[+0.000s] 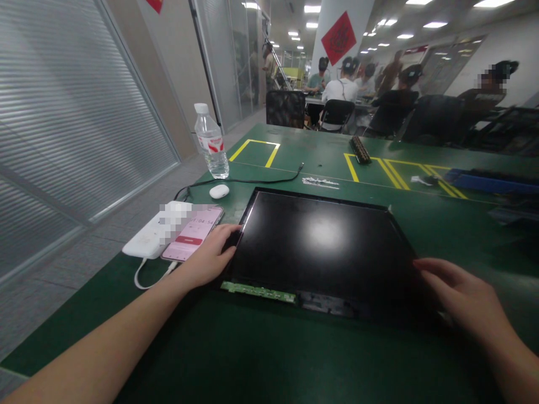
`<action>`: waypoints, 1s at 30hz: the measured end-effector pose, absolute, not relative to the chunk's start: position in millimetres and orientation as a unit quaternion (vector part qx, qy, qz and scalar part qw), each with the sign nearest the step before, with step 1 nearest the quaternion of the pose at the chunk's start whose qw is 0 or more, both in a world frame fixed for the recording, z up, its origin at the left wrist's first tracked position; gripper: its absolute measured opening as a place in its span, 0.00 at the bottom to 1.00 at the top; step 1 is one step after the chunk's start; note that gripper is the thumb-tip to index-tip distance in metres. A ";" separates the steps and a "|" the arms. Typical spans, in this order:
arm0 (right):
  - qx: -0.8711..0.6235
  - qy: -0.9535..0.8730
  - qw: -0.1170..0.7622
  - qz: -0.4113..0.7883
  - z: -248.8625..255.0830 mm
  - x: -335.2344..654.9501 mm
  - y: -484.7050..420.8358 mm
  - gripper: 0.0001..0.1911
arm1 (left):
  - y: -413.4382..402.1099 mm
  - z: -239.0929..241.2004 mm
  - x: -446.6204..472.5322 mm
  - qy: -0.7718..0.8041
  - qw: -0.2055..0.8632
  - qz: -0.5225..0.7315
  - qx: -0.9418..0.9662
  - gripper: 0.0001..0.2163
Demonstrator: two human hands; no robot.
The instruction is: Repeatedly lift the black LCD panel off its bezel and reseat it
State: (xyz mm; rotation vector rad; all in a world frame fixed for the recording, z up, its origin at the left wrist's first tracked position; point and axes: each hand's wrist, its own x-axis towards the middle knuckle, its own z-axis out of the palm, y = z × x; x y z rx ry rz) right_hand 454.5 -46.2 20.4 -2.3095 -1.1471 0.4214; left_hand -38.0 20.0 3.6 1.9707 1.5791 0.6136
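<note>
A black LCD panel point(324, 235) lies on the green table, screen side up, with a bright light reflected in it. Along its near edge runs a narrow green circuit board point(259, 292). My left hand point(214, 252) grips the panel's left edge, fingers and thumb at the rim. At the opposite side, my right hand point(463, 292) holds the right edge; some of its fingertips are hidden at or under the rim. Close to my left hand are a phone point(193, 233) with a lit pink screen and a white power bank point(154, 233), linked by a white cable point(145, 280).
Behind the phone are a white earbud case point(219, 192), a water bottle point(211, 143) and a black cable point(256, 181). Farther off are white scraps point(320, 182), a dark slotted strip point(360, 150) and blue parts point(475, 180) at right. People sit at tables beyond.
</note>
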 end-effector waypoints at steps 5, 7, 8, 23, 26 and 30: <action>-0.859 -0.416 0.252 0.161 23.2 450.6 -45.4 0.36 | 18.5 9.5 -35.4 0.606 0.298 0.257 0.692 0.27; -0.857 -0.419 0.253 0.162 23.2 451.0 -45.4 0.36 | 17.3 13.1 -35.3 0.610 0.313 0.275 0.674 0.26; -0.856 -0.419 0.254 0.166 23.0 451.5 -45.6 0.36 | 16.5 14.8 -35.5 0.609 0.322 0.284 0.667 0.25; -0.868 -0.385 0.251 0.188 35.5 446.3 -45.1 0.33 | 8.9 -12.3 -38.6 0.368 0.504 0.513 0.589 0.57; -0.872 -0.386 0.239 0.182 33.1 448.8 -44.5 0.34 | 7.1 -13.1 -34.1 0.321 0.533 0.534 0.573 0.56; -0.875 -0.387 0.228 0.179 31.3 451.9 -43.3 0.32 | 3.0 -11.7 -30.6 0.294 0.558 0.522 0.575 0.57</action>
